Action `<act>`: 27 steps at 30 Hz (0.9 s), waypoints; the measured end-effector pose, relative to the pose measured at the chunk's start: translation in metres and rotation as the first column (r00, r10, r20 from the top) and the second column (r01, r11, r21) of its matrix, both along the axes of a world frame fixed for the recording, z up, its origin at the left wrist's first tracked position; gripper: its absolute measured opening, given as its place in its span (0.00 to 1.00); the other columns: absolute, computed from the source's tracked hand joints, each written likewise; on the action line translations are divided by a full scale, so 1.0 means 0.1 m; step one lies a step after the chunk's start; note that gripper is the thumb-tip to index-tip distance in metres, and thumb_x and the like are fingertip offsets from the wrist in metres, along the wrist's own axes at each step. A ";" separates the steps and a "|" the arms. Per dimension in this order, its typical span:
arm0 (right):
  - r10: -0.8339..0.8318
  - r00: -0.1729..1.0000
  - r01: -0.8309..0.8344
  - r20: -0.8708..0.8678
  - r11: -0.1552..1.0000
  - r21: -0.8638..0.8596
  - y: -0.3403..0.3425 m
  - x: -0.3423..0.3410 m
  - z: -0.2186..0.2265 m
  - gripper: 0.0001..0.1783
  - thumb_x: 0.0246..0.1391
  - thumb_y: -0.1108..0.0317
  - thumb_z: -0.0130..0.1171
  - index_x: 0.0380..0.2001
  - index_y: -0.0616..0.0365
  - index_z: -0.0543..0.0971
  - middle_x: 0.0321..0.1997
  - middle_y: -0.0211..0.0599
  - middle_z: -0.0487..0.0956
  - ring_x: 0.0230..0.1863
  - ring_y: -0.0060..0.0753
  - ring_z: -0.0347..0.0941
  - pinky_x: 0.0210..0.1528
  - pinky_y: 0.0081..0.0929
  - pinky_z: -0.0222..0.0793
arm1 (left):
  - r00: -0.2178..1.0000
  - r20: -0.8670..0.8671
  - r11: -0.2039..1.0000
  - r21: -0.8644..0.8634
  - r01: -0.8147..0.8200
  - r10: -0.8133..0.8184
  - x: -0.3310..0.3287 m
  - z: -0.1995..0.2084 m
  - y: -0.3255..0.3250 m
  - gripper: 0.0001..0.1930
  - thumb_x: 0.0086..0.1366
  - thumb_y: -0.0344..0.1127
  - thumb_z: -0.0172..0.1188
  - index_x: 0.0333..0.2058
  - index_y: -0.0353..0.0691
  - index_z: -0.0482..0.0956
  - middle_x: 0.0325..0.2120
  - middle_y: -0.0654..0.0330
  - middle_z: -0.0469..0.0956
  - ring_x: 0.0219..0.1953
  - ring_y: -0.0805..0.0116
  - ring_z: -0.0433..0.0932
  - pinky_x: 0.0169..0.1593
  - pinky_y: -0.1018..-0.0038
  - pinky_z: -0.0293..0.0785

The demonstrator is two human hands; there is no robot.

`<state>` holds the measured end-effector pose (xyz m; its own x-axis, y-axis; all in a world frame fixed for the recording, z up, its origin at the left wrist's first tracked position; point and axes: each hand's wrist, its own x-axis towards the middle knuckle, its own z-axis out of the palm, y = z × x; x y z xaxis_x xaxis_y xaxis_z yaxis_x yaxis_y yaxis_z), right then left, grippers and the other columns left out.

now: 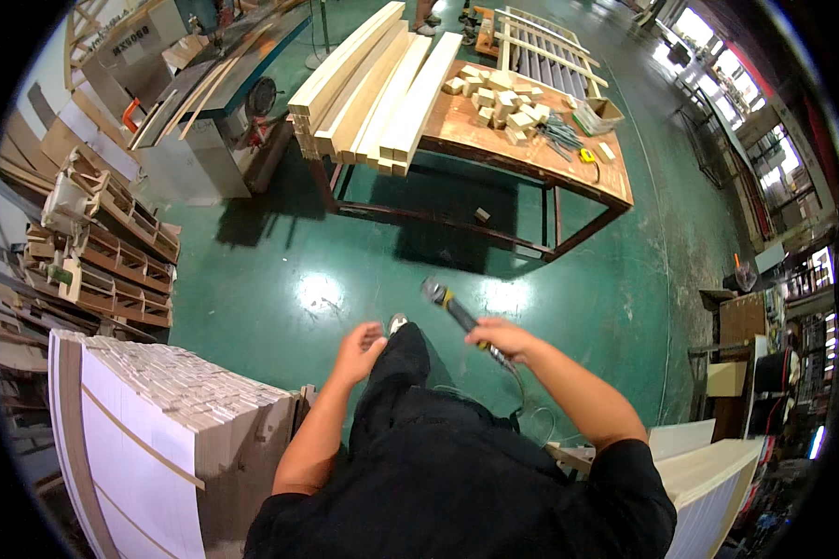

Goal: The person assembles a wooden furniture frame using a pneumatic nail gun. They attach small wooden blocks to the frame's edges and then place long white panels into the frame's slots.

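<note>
My right hand (505,338) is wrapped round the handle of a black-and-yellow angle grinder (460,315). Its grey head points away to the upper left, over the floor. From the grinder's rear end a thin cord (522,387) hangs down beside my leg. My left hand (360,352) is free in front of my body, fingers loosely bent and apart, with nothing in it. Both hands are short of the wooden worktable (569,168), which bears long squared timbers (382,88) on its left and a heap of small wood blocks (505,101) on its right.
Beside the blocks lie metal clamps or tools (557,135), a yellow tape measure (587,156) and an open box (598,115). A tall stack of boards (140,438) stands close on my left, behind it curved wooden frames (126,270). A machine table (224,84) is at far left.
</note>
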<state>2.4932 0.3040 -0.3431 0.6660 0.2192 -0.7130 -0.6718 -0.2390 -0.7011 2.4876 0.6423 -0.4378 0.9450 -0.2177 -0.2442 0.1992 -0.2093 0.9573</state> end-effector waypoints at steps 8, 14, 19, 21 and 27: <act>0.157 0.957 0.100 0.243 0.609 -0.787 -0.43 3.53 -0.28 0.44 0.42 0.38 0.67 0.56 0.59 0.77 0.66 0.52 0.63 0.64 0.52 0.64 0.62 0.46 0.64 | 0.816 -0.473 0.930 0.308 -0.202 0.334 0.17 -1.60 0.66 0.11 0.64 0.40 0.62 0.36 0.37 0.81 0.28 0.60 0.81 0.31 0.70 0.78 0.35 0.70 0.74; -0.011 0.990 0.127 0.138 0.456 -0.881 -0.50 5.49 -0.58 0.42 0.46 0.38 0.64 0.63 0.47 0.73 0.74 0.58 0.51 0.74 0.61 0.48 0.67 0.65 0.52 | 0.496 -0.599 0.727 0.228 -0.648 0.629 0.02 -1.16 0.40 0.08 0.69 0.37 0.58 0.39 0.39 0.78 0.27 0.64 0.79 0.27 0.74 0.77 0.28 0.75 0.69; 0.360 0.918 0.025 0.169 0.373 -0.928 -0.44 6.32 -1.08 0.45 0.53 0.31 0.51 0.62 0.56 0.73 0.63 0.58 0.73 0.64 0.58 0.69 0.67 0.49 0.61 | 0.059 -0.642 0.409 0.411 -0.815 0.764 -0.42 -0.78 -0.42 0.11 0.66 0.40 0.59 0.38 0.38 0.78 0.27 0.63 0.79 0.28 0.74 0.77 0.28 0.74 0.70; 0.509 0.850 -0.052 0.136 0.337 -0.940 -0.62 6.43 -1.33 0.48 0.54 0.28 0.49 0.62 0.60 0.71 0.63 0.58 0.72 0.62 0.59 0.70 0.65 0.49 0.63 | 0.183 -0.575 0.510 0.480 -0.714 0.798 -0.65 -0.94 -0.65 0.16 0.64 0.46 0.61 0.37 0.36 0.81 0.28 0.60 0.81 0.29 0.68 0.78 0.35 0.70 0.75; 0.393 0.834 0.165 0.387 0.492 -0.855 -1.17 6.64 -2.13 0.56 0.49 0.24 0.55 0.62 0.66 0.70 0.61 0.61 0.74 0.62 0.65 0.69 0.65 0.53 0.62 | 0.383 -0.435 0.574 0.513 -0.639 0.815 -0.21 -0.90 -0.92 0.17 0.62 0.49 0.63 0.38 0.40 0.83 0.37 0.53 0.83 0.42 0.57 0.81 0.47 0.62 0.75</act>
